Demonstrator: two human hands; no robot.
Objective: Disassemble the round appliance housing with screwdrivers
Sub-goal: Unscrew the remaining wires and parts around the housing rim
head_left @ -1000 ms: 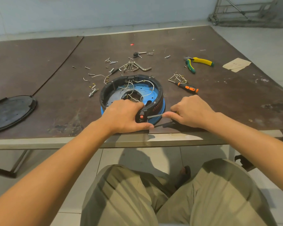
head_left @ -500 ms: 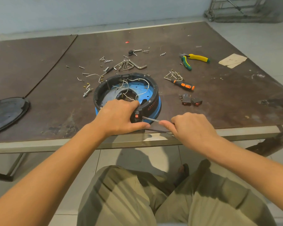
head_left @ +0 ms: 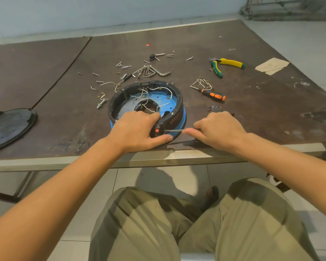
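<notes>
Round housing (head_left: 177, 112) sits on the table (head_left: 271, 117) near its front edge, open side up; black ring wall, blue floor, white wires loose inside. We see red lettering on the outer wall just past the left fingertips, too small to read.

Left hand (head_left: 137, 130) grasps the near rim: fingers curled over into the housing, thumb laid along the outer wall below a small red switch (head_left: 157, 131).

Right hand (head_left: 220, 129) is clenched around a screwdriver (head_left: 174, 130), thumb stretched along it. Only the thin metal shaft shows; the handle is probably inside the fist. The tip meets the switch block, between the left thumb and left fingers.

Beyond the right knuckles: an orange-and-black screwdriver (head_left: 214, 95) lying by a wire tangle (head_left: 200, 84), then yellow-and-green pliers (head_left: 224, 65) and a paper scrap (head_left: 272, 65).

Beyond the left fingers, past the housing: hex keys (head_left: 151, 71) and scattered screws (head_left: 123, 65). Far left of the left hand, a black round lid (head_left: 9, 127) lies flat.
</notes>
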